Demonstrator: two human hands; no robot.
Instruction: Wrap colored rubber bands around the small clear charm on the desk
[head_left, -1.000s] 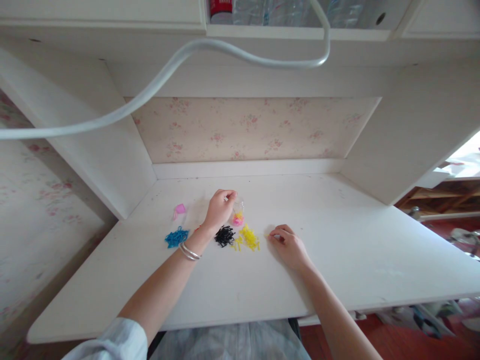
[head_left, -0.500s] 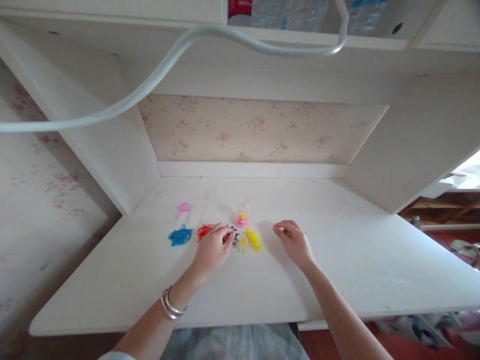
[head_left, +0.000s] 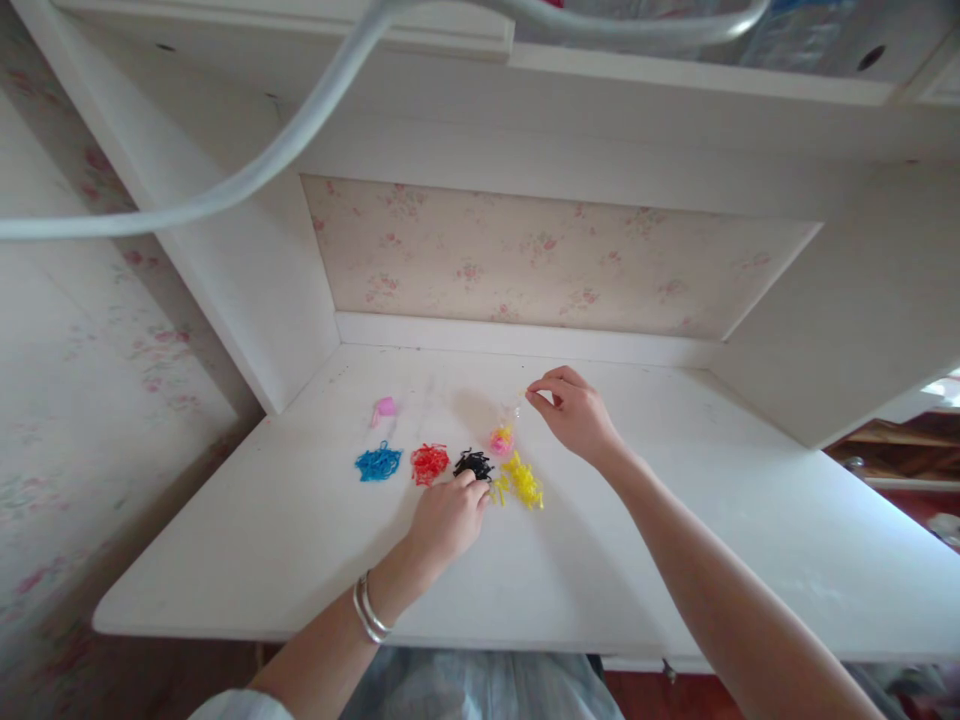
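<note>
My right hand (head_left: 568, 405) pinches a tiny pale-yellow piece, apparently a rubber band (head_left: 524, 392), just above a small clear container (head_left: 513, 411). Yellow and pink pieces (head_left: 502, 440) show in the container's lower part. My left hand (head_left: 452, 515) rests with curled fingers at the near edge of a pile of black rubber bands (head_left: 472, 463). Its fingertips reach toward some stray yellow bands; what they hold, if anything, is hidden. Right of them lies a pile of yellow rubber bands (head_left: 526, 484).
Red bands (head_left: 430, 464) and blue bands (head_left: 378, 462) lie in piles to the left on the white desk (head_left: 285, 560). Behind the blue pile is a small pink object (head_left: 384, 408). A white cable (head_left: 300, 140) crosses the upper view below a shelf (head_left: 675, 75).
My right hand has moved forward and left to the container's top. My left hand has come down nearer me, uncovering the red and black piles. The view has shifted and tilted slightly.
</note>
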